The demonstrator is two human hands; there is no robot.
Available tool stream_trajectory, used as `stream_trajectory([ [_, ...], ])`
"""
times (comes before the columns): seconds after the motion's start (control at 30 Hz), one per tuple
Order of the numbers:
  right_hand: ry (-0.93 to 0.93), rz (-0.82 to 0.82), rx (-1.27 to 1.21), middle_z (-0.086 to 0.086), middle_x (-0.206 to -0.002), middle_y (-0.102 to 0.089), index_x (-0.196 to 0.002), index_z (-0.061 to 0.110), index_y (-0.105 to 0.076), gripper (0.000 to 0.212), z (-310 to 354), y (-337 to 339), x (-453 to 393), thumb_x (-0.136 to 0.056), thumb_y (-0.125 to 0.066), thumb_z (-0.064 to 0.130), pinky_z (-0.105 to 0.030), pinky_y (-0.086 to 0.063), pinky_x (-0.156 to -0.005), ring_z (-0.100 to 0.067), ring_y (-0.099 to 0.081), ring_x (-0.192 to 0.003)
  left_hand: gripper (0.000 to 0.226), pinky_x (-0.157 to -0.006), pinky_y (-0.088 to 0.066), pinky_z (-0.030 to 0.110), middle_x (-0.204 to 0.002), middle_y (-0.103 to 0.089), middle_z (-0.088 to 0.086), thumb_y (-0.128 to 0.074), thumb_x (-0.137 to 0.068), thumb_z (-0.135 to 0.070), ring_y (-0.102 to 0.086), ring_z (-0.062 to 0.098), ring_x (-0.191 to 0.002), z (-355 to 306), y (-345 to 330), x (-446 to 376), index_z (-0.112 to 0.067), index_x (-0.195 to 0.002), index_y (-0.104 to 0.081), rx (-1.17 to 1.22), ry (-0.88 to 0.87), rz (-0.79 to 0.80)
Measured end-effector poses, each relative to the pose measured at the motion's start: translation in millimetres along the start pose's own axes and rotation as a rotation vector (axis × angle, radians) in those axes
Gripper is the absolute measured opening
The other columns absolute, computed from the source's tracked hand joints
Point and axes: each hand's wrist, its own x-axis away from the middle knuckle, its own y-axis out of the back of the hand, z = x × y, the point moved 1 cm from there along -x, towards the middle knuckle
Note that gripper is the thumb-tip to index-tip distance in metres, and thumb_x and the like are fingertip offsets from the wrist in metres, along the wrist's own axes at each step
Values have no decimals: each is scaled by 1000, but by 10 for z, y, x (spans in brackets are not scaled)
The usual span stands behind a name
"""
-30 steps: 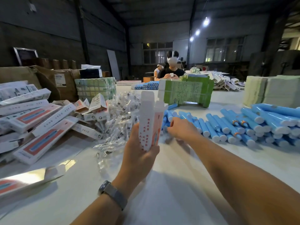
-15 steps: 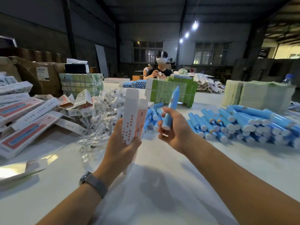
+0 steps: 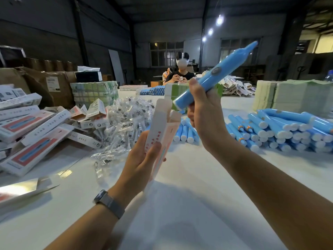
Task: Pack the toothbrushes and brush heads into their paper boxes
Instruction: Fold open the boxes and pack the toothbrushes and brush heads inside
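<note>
Head view: bagged brush heads (image 3: 124, 121) (heaped) beside blue toothbrushes (image 3: 281, 129).

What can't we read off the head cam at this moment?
- Inside of the paper box: its open top faces away from the head view, so whether anything is in it cannot be told.
- Toothbrush: the right hand covers part of its lower body.
- Printing on the box: too blurred to read.
- Bagged brush heads: glare and overlap prevent a count.
- Left hand: the box hides its fingers.

A warehouse packing floor: steel roof (image 3: 180, 8), stacked cartons (image 3: 54, 85), heaped toothbrushes (image 3: 281, 127).
</note>
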Motion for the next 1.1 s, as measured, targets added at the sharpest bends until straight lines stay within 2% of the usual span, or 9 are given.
stream_trajectory([
  [0.13,-28,31,238,16,-54,-52,-73,25,-55,16,-31,-17,40,-78,-63,38,-14,-42,-54,2,-52,-53,26,-78,-61,39,-113,-65,-13,-49,-88,-54,-66,23,-100,-10,-12,4,-55,-113,-57,-13,-28,-4],
  [0.27,-97,77,310,2,-49,-31,-57,10,-33,27,1,7,-56,-74,-53,15,-21,-26,-45,-11,-29,-45,26,-79,-61,38,-113,-65,-17,-49,-88,-54,-66,21,-102,9,10,10,-55,-113,-57,-31,-26,4],
  [0.5,-829,-211,31,-1,-72,-41,-82,21,-47,18,-830,217,375,-96,-38,14,-22,-24,-41,-14,-33,-56,15,-58,-55,40,-90,-63,-28,-43,-93,-55,-61,8,-69,-26,-288,-12,-45,-104,-43,-250,40,-345],
  [0.6,-593,-268,124,1,-69,-43,-87,19,-50,12,-645,605,395,-97,-45,19,-25,-27,-48,-13,-35,-58,18,-57,-53,42,-92,-61,-23,-41,-92,-60,-61,15,-71,-40,-328,15,-49,-106,-40,-299,-10,-305],
  [0.67,-329,24,260,6,-62,-43,-85,18,-52,22,-287,734,470,-92,-53,39,-22,-28,-48,-10,-35,-55,16,-55,-50,39,-92,-60,-20,-41,-93,-58,-59,19,-69,-17,-318,7,-49,-105,-40,-317,-55,-286],
  [0.77,-82,830,845,8,-59,-51,-94,35,-44,56,16,608,972,-68,-56,83,-22,-29,-48,-6,-41,-51,3,-53,-47,41,-89,-60,-18,-43,-98,-48,-57,23,-68,-40,-303,-10,-49,-101,-42,-299,-69,-297],
  [0.83,-16,1137,1075,4,-78,-59,-97,42,-29,45,41,462,1339,-79,-57,72,-29,-34,-58,-15,-49,-67,6,-53,-48,40,-86,-60,-19,-44,-99,-45,-57,22,-68,-45,-296,-25,-51,-100,-44,-279,-78,-290],
  [0.93,-56,1185,1075,-14,-108,-55,-102,45,-24,14,-30,273,1560,-94,-35,51,-41,-34,-82,-21,-42,-93,7,-52,-49,36,-90,-59,-14,-43,-97,-50,-58,21,-68,-69,-274,-3,-48,-104,-45,-271,-100,-267],
  [1.1,-159,1097,896,2,-77,-56,-103,39,-30,37,-68,393,1336,-84,-62,43,-30,-41,-64,-19,-48,-70,10,-64,-57,30,-98,-60,-34,-42,-98,-49,-63,8,-79,-29,-218,-3,-52,-108,-44,-257,-69,-246],
])
